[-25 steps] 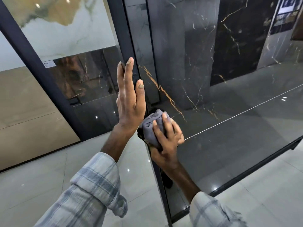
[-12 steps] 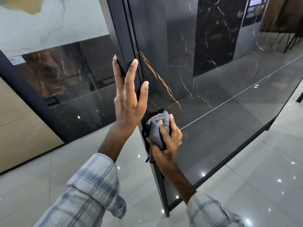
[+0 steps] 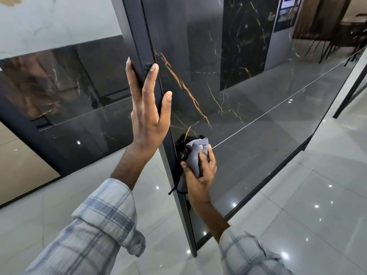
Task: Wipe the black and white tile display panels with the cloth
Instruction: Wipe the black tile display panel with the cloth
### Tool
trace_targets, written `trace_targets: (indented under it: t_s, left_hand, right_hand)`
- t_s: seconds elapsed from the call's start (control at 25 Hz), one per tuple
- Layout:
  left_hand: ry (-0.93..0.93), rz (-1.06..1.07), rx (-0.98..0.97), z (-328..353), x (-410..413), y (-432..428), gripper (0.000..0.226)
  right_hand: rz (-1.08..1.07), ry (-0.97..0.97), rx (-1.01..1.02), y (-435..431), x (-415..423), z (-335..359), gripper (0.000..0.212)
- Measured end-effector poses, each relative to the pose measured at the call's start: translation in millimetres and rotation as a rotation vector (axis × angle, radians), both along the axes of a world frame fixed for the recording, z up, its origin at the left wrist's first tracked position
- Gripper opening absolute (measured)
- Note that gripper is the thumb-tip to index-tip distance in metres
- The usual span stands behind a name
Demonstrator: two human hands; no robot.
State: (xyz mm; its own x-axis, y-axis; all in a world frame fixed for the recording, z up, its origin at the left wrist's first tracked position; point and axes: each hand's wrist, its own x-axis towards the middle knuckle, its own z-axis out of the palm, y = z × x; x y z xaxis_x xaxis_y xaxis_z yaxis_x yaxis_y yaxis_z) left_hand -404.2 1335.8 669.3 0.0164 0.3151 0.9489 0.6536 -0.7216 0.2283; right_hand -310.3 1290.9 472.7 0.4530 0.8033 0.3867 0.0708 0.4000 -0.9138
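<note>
Right hand (image 3: pixel 200 174): fingers curled round a bunched grey cloth (image 3: pixel 195 153), pressing it on the black tile panel (image 3: pixel 258 135), low, at its near edge. Left hand (image 3: pixel 148 120): fingers straight and spread, laid on the dark frame (image 3: pixel 144 42) higher up; far-side contact seemingly hidden. White panel (image 3: pixel 59 20) far left.

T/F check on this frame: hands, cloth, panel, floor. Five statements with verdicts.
1. The right hand presses a grey cloth against the black panel. True.
2. The left hand holds a spray bottle. False: it holds no bottle; its straight fingers rest on the panel's dark frame.
3. The black panel has orange veins. True.
4. The cloth is at the panel's far end. False: it is close to the frame.
5. The floor is carpeted. False: glossy pale tiles.
</note>
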Motion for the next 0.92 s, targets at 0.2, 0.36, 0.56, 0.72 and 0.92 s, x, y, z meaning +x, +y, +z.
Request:
trace_targets:
  t_s: [0.2, 0.36, 0.56, 0.72, 0.92]
  left_hand:
    - [-0.011, 0.002, -0.045, -1.7, -0.1, -1.7, 0.054]
    - [-0.002, 0.019, -0.091, -0.2, 0.6, -7.4, 0.055]
    - [0.143, 0.288, -0.073, 17.5, -3.5, -18.9, 0.068]
    - [0.246, 0.472, -0.017, 47.3, 13.2, -28.0, 0.072]
    - [0.298, 0.638, -0.076, 42.8, 21.9, -20.1, 0.063]
  right_hand:
    - [-0.066, 0.350, -0.289, 7.4, -1.0, 3.8, 0.060]
    - [0.002, -0.212, 0.205, 16.0, 8.8, 37.7, 0.070]
    - [-0.235, 0.522, -0.349, 86.1, 76.8, 48.3, 0.069]
    - [-0.218, -0.050, -0.073, 50.5, 26.2, 100.6, 0.068]
    - [-0.250, -0.229, 0.088, 79.2, 65.1, 86.2, 0.063]
